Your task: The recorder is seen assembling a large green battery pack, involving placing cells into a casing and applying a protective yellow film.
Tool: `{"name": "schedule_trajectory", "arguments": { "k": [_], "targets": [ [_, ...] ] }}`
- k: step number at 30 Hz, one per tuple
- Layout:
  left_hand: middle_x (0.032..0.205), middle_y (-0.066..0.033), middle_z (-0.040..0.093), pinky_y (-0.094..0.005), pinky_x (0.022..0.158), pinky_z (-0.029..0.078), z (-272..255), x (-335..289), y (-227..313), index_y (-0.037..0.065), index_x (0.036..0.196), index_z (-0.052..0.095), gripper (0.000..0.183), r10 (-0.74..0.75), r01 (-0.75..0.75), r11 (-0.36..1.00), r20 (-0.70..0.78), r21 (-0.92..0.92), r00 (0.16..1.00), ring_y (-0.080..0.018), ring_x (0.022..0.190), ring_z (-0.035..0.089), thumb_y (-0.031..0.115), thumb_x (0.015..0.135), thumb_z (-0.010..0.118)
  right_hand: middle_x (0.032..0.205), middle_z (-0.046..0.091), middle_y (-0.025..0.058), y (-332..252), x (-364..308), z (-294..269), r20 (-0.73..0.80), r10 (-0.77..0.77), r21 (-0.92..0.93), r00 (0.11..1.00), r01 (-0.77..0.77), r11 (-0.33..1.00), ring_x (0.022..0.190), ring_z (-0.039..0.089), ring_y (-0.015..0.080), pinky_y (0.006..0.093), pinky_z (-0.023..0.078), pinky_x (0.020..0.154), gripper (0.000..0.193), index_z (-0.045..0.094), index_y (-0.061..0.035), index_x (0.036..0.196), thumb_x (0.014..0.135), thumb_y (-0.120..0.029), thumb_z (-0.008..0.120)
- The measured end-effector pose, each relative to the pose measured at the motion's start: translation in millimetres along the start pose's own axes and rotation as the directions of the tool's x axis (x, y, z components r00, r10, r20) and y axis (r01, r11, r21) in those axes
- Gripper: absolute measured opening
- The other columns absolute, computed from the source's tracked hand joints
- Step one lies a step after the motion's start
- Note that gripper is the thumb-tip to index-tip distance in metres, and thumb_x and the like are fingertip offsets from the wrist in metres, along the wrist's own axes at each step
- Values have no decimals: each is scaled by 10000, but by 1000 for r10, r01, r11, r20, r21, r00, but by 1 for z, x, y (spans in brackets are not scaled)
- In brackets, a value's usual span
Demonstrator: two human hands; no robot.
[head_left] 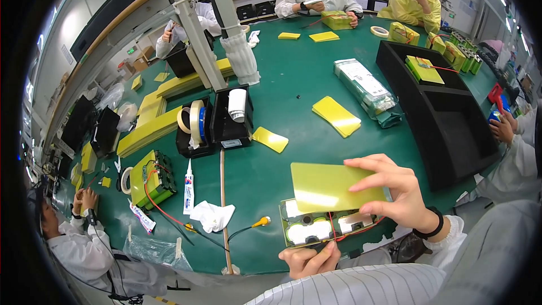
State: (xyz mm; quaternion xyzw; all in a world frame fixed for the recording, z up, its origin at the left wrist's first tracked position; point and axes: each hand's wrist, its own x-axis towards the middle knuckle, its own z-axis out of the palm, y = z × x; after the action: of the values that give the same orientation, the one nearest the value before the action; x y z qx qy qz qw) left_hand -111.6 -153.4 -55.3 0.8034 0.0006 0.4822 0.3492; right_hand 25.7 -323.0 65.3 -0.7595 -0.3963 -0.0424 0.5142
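Observation:
In my right hand [398,189] is a thin yellow-green insulating sheet [324,185], gripped at its right end between thumb and fingers. The sheet is tilted above a battery pack [309,231] at the table's near edge and hides its far part. White pads and round cell ends show on the pack, with red wires across it. My left hand [310,260] is closed at the pack's near side, fingers curled against its edge by the wires. A cable with a yellow connector [261,222] lies left of the pack.
Yellow sheets [336,116] lie ahead, beside a wrapped package [367,91]. A black foam tray [451,130] stands at right. Tape rolls fill a black bin [195,127]. Another pack [152,179], a glue tube [188,189] and a crumpled tissue [213,216] lie left. Co-workers sit around the table.

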Motion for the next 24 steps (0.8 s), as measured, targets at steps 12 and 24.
{"name": "schedule_trajectory", "arguments": {
  "k": [12, 24],
  "targets": [
    [821, 29, 449, -353, 733, 386, -7, 1, 6, 217, 900, 735, 406, -65, 66, 998, 60, -17, 996, -207, 789, 429, -22, 607, 882, 1370, 626, 238, 13, -8, 0, -211, 291, 621, 933, -102, 777, 1312, 571, 288, 425, 384, 1159, 345, 672, 24, 1203, 955, -211, 722],
    [824, 33, 454, -347, 723, 400, -5, -1, 3, 231, 908, 723, 406, -30, 30, 1000, 38, 4, 999, -210, 791, 433, -17, 629, 884, 1334, 664, 194, 3, 0, 0, 46, -104, 8, 994, 103, 995, 1145, 616, 329, 422, 444, 1009, 393, 804, -99, 1056, 709, -254, 905]
  ]
}}
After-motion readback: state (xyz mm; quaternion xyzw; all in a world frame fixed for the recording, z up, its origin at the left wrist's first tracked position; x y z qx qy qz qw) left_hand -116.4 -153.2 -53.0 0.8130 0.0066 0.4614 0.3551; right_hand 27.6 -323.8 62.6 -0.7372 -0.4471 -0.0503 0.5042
